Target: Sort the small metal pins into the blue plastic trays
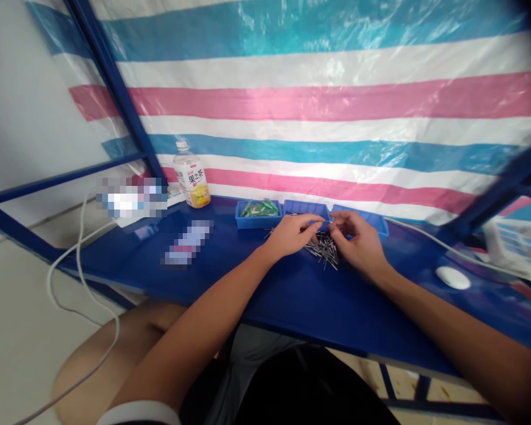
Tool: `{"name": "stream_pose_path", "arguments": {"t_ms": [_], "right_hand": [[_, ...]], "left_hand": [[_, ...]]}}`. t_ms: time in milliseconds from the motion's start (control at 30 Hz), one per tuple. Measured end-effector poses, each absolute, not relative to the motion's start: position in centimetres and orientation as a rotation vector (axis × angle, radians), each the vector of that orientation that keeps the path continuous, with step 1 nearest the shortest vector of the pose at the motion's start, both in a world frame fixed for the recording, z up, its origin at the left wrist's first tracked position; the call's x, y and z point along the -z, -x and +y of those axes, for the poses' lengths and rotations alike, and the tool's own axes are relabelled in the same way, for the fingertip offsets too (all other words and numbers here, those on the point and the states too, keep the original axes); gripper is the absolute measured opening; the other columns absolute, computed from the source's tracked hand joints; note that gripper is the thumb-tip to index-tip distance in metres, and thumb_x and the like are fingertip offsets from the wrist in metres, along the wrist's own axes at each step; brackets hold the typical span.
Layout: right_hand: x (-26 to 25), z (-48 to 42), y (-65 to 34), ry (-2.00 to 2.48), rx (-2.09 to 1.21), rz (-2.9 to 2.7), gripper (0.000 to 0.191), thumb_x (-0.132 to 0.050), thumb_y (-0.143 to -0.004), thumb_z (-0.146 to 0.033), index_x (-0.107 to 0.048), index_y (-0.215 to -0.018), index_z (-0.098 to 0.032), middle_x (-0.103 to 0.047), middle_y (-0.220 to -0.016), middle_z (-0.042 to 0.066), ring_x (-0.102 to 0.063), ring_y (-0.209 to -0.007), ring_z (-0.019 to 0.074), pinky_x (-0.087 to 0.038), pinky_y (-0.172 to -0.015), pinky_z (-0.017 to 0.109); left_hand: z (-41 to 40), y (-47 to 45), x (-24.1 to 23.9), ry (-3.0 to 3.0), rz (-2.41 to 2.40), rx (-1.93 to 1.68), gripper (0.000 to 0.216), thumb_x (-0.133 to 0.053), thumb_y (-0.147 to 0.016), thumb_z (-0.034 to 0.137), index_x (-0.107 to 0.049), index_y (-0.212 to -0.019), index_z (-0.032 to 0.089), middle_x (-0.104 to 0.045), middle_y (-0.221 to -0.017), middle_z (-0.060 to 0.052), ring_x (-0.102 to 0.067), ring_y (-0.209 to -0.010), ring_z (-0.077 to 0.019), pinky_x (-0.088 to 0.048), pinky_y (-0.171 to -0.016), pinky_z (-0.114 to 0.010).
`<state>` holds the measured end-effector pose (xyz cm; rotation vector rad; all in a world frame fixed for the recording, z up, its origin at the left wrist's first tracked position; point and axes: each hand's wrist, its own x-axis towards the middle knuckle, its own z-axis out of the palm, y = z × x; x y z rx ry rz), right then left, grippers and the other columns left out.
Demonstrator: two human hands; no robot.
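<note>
My left hand (294,232) and my right hand (357,241) meet over a small heap of thin metal pins (322,249) on the blue table (256,283). The fingertips of both hands pinch together at one small pin (328,222) held between them, just above the heap. Behind the hands stand three low blue trays: the left tray (243,221) holds green parts (260,208), the middle tray (305,207) and the right tray (378,223) show no clear contents.
A juice bottle (192,178) stands at the back left of the table. A white round object (452,277) lies at the right, with a white cable (429,239) running past it. Another white cable (77,260) hangs off the left edge. A striped tarp (318,100) backs the table.
</note>
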<state>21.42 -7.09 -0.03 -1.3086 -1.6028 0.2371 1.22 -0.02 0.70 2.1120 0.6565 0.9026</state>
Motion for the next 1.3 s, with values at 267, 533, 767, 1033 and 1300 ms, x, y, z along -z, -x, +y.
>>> {"name": "stream_pose_path", "arguments": {"t_ms": [267, 533, 767, 1033, 1300], "right_hand": [[0.2, -7.2, -21.5, 1.349, -0.227, -1.583, 0.026, -0.075, -0.093, -0.049, -0.076, -0.099, -0.024, -0.073, -0.085, 0.004, -0.067, -0.075, 0.021, -0.053, -0.068, 0.035], [1.3, -6.6, -21.8, 1.302, -0.386, -1.603, 0.032, -0.082, -0.087, -0.048, -0.076, -0.108, -0.024, -0.075, -0.092, 0.004, -0.069, -0.077, 0.0204, -0.056, -0.069, 0.035], [0.6, -7.0, -21.4, 1.301, -0.316, -1.669, 0.031, -0.074, -0.094, -0.051, -0.078, -0.109, -0.024, -0.076, -0.095, 0.007, -0.07, -0.083, 0.0227, -0.058, -0.072, 0.037], [0.6, -6.9, -21.7, 1.344, -0.246, -1.704, 0.036, -0.058, -0.104, -0.047, -0.073, -0.129, -0.024, -0.078, -0.112, 0.01, -0.073, -0.093, 0.0263, -0.058, -0.075, 0.04], [0.7, -6.8, -21.6, 1.352, -0.244, -1.897, 0.032, -0.054, -0.106, -0.047, -0.076, -0.103, -0.024, -0.077, -0.095, 0.006, -0.069, -0.084, 0.0248, -0.052, -0.077, 0.039]], "left_hand": [[0.4, -1.8, 0.3, -1.978, 0.607, -0.921, 0.034, -0.063, -0.102, 0.038, -0.08, -0.127, 0.021, -0.082, -0.119, -0.01, -0.08, -0.089, -0.0213, -0.067, -0.077, -0.034], [1.1, -1.9, 0.3, -1.774, 0.576, -1.025, 0.024, -0.081, -0.089, 0.03, -0.082, -0.108, 0.016, -0.083, -0.111, -0.012, -0.079, -0.103, -0.0238, -0.061, -0.103, -0.042], [1.2, -1.9, 0.1, -1.662, 0.68, -1.127, 0.025, -0.087, -0.081, 0.023, -0.066, -0.094, 0.016, -0.079, -0.101, -0.01, -0.079, -0.093, -0.0223, -0.062, -0.093, -0.043], [1.0, -2.0, 0.2, -1.698, 0.667, -1.116, 0.029, -0.081, -0.084, 0.016, -0.054, -0.091, 0.02, -0.08, -0.1, -0.009, -0.079, -0.094, -0.0213, -0.061, -0.094, -0.042], [1.1, -1.7, -0.3, -1.738, 0.667, -1.119, 0.029, -0.084, -0.086, 0.026, -0.057, -0.093, 0.019, -0.079, -0.096, -0.008, -0.078, -0.091, -0.0202, -0.061, -0.091, -0.04]]}}
